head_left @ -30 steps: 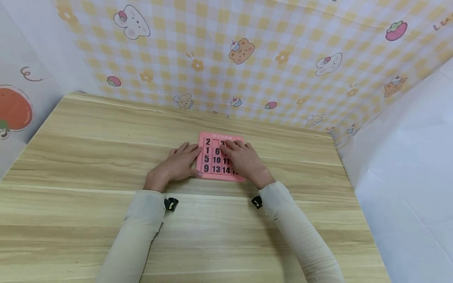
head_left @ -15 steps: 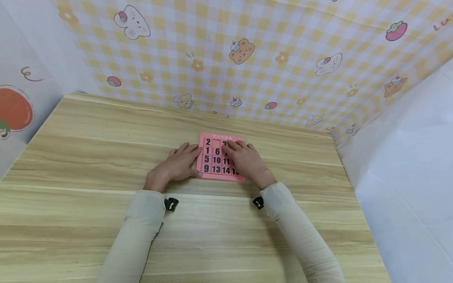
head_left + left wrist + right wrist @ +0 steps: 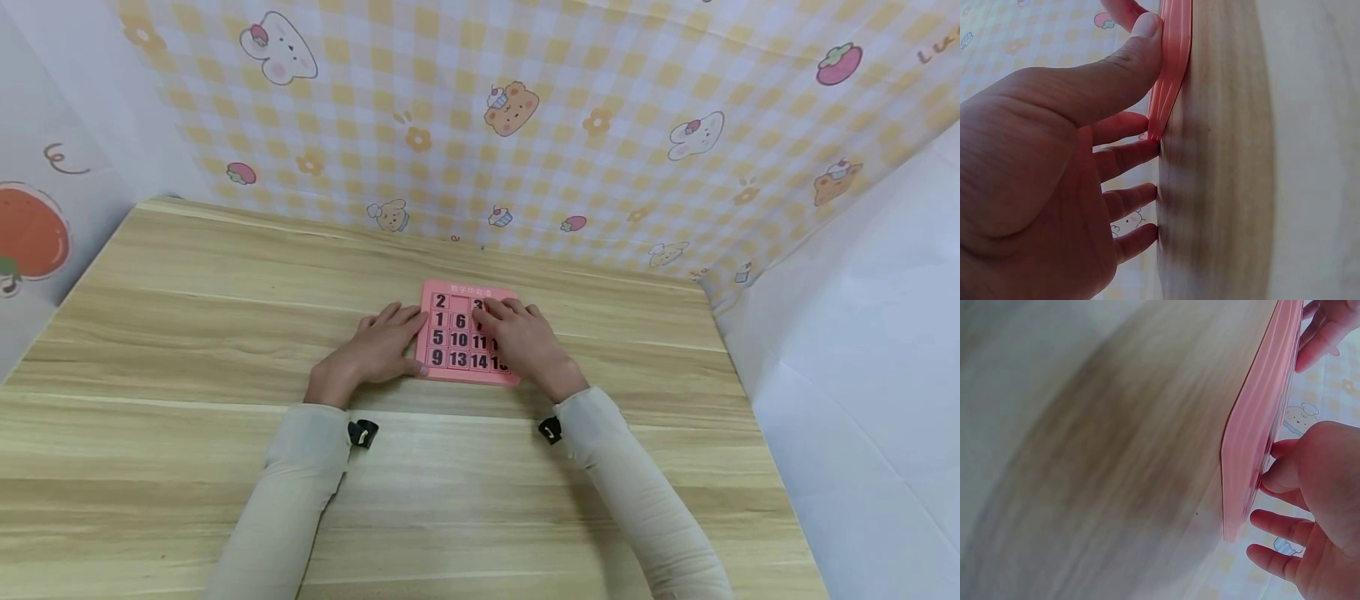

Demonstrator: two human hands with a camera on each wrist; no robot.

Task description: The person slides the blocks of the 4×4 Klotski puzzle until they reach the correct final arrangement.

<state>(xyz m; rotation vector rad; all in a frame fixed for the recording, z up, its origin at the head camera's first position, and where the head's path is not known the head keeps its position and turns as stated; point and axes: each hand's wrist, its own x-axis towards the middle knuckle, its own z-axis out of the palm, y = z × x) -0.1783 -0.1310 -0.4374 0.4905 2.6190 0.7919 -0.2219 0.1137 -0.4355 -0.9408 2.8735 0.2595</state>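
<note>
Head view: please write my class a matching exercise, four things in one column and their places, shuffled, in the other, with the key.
Things
1. left hand
2. right hand
3. tile 2
4. tile 9

Places
A. bottom-left corner of the tile grid
B. over the right-hand part of the tile grid
C. top-left corner of the tile grid
D. at the left edge of the pink puzzle

Pairs: 1-D, 2-B, 3-C, 4-A

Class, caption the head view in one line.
Left hand touches one side of a pink number puzzle, right hand over its tiles, on a wood-grain table.
</note>
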